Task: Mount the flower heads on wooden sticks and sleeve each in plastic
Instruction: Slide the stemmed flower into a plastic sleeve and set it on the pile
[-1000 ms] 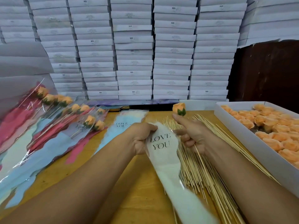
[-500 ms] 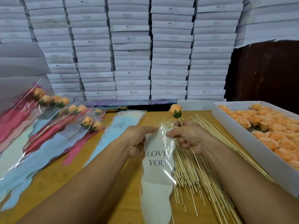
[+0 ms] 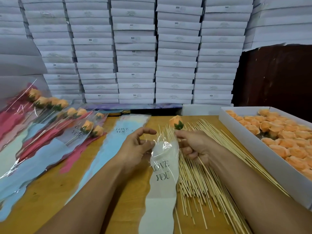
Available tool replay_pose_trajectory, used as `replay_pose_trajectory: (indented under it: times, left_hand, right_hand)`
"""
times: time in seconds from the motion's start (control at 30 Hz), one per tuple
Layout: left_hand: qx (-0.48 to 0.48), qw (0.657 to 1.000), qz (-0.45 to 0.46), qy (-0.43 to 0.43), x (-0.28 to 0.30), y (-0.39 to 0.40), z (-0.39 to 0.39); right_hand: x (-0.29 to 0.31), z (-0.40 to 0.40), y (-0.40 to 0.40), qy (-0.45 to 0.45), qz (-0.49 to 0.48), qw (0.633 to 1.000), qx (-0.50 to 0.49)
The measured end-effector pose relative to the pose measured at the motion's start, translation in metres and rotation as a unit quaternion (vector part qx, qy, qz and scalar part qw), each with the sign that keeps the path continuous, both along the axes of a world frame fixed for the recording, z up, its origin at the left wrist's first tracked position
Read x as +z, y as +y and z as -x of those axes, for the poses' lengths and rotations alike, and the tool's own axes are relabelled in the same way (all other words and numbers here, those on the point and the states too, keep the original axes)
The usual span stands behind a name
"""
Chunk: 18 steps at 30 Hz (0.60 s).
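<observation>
Head view: right hand (image 3: 194, 146) pinches the stick just under the flower head (image 3: 176, 122), its long axis slanting down toward the person. Left hand (image 3: 136, 146) pinches the mouth of the plastic sleeve (image 3: 162, 174), just left of the stick, over the table (image 3: 50, 191).

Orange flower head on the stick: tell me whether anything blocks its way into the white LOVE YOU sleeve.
Nothing visible does. The orange flower head sits just above the mouth of the white plastic sleeve, which the left hand holds at the rim. The right hand pinches the stick below the flower.
</observation>
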<state>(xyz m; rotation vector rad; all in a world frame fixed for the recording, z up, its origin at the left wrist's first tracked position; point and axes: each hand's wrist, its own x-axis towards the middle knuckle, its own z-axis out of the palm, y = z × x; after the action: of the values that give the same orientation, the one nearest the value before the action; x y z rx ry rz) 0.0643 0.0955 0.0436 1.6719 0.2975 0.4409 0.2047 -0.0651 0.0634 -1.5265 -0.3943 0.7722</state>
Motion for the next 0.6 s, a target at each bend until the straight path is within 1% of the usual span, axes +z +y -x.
replay_pose_trajectory:
  times: [0.07,0.13,0.23,0.43,0.6]
  left_hand:
    - [-0.006,1.0,-0.009,0.001,0.0021,-0.0001,0.0015]
    - [-0.004,0.999,-0.038,0.004,0.0027,-0.0014,0.003]
    - [0.004,0.997,-0.081,0.012,0.004,-0.004,0.0045]
    - [0.021,0.992,-0.122,-0.003,0.0063,-0.008,0.006]
    - [-0.01,0.99,-0.14,-0.013,0.0036,-0.0072,0.0066]
  right_hand:
    - [0.0,-0.0025,-0.0002,0.02,-0.009,1.0,-0.012]
    - [-0.0007,-0.0034,-0.0002,0.029,-0.014,0.999,-0.013]
    - [-0.0024,-0.0034,0.0,0.015,-0.007,1.0,-0.008]
    - [-0.0024,-0.001,-0.001,0.001,0.007,1.0,0.005]
    - [-0.001,-0.0025,-0.0007,0.024,-0.001,1.0,-0.008]
